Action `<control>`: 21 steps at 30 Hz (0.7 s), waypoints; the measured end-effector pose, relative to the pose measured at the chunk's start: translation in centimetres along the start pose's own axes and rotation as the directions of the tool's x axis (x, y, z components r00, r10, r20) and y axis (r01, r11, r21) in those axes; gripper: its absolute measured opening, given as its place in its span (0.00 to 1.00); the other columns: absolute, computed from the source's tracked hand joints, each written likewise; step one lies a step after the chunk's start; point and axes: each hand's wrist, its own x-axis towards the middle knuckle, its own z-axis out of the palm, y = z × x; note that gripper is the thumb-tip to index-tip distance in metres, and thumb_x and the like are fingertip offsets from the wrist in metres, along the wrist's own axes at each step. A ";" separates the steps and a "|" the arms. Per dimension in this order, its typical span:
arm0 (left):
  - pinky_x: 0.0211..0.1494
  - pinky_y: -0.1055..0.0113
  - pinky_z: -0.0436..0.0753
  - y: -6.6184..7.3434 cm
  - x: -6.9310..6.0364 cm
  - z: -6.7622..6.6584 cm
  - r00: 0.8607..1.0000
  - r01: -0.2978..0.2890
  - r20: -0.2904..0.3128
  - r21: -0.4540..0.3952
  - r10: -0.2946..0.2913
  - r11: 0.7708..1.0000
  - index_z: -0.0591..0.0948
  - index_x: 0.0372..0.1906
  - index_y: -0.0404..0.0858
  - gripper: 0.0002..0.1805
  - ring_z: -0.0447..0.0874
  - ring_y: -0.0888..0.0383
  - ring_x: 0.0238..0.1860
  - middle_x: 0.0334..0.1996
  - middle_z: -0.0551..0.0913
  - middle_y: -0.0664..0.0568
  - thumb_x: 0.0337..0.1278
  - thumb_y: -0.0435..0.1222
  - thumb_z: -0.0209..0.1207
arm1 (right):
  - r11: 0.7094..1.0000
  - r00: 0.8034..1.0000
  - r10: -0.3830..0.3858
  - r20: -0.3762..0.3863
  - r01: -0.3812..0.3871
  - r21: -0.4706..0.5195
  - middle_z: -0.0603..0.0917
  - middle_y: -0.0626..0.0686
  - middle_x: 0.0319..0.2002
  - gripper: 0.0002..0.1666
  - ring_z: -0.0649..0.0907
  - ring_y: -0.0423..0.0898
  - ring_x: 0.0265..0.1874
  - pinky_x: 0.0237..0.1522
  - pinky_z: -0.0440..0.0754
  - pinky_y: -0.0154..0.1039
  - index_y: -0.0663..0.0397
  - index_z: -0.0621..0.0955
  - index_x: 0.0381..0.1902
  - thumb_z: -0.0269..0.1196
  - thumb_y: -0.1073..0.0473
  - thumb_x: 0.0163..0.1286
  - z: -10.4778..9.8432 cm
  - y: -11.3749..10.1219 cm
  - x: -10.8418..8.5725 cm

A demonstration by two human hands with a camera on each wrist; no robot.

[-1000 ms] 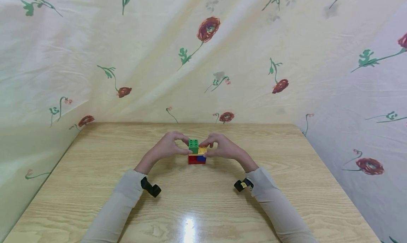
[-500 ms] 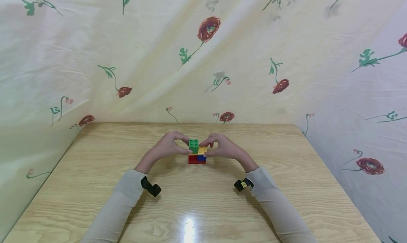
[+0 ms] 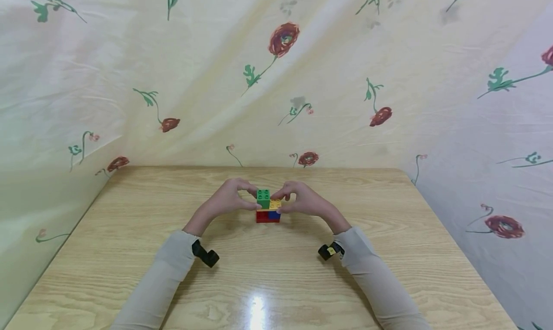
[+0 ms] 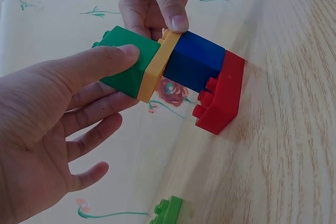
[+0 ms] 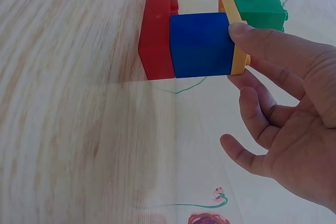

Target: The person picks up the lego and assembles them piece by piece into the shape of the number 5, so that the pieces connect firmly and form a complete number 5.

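Observation:
A small stack of toy building bricks stands on the wooden table. At its base lies a red brick [image 4: 226, 93], with a taller blue brick [image 5: 200, 45] on its right part. A thin yellow brick [image 3: 275, 205] bridges over the blue one and overhangs leftward. On that overhang sits a green brick [image 3: 263, 201], pinched between the thumb and fingers of my left hand [image 3: 229, 195]. From the other side my right hand [image 3: 304, 198] pinches the yellow brick, its thumb at the edge just above the blue brick. Below the overhang a gap shows over the red studs.
A lighter green brick [image 4: 168, 211] rests on the table near the stack, partly out of frame in the left wrist view. Behind the table [image 3: 268, 282] hangs a flowered cloth [image 3: 207, 80], which also runs along both sides.

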 end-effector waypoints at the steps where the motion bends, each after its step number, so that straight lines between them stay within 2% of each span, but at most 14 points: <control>1: 0.61 0.40 0.77 0.0 0.0 0.0 1.000 -0.001 0.001 0.001 0.001 1.000 0.90 0.46 0.45 0.16 0.81 0.43 0.55 0.42 0.88 0.53 0.51 0.42 0.76 | 1.000 1.000 0.001 0.000 -0.001 0.002 0.88 0.54 0.49 0.20 0.80 0.61 0.46 0.53 0.78 0.62 0.55 0.88 0.54 0.73 0.61 0.63 0.0 0.0 0.0; 10: 0.62 0.40 0.77 0.0 -0.3 0.2 1.000 -0.013 0.001 -0.007 0.013 1.000 0.90 0.46 0.44 0.16 0.82 0.43 0.55 0.42 0.89 0.53 0.51 0.42 0.76 | 1.000 1.000 -0.008 0.003 0.008 0.003 0.88 0.55 0.50 0.20 0.80 0.62 0.47 0.53 0.78 0.63 0.56 0.87 0.54 0.73 0.62 0.63 0.2 -0.1 -0.4; 17: 0.59 0.41 0.78 0.2 -0.6 0.5 1.000 -0.032 0.001 -0.009 0.032 0.999 0.90 0.46 0.44 0.15 0.81 0.41 0.54 0.42 0.89 0.53 0.52 0.41 0.76 | 1.000 1.000 -0.014 0.006 0.014 0.006 0.88 0.55 0.49 0.20 0.80 0.63 0.46 0.53 0.78 0.63 0.56 0.88 0.54 0.74 0.62 0.63 0.2 -0.3 -0.7; 21: 0.59 0.41 0.78 0.3 -0.6 0.5 0.999 -0.045 0.002 -0.010 0.045 0.999 0.90 0.48 0.43 0.17 0.81 0.41 0.54 0.42 0.89 0.53 0.53 0.41 0.75 | 1.000 1.000 -0.015 0.005 0.015 0.000 0.88 0.54 0.48 0.20 0.81 0.59 0.45 0.53 0.78 0.62 0.56 0.88 0.53 0.74 0.61 0.63 0.2 -0.2 -0.6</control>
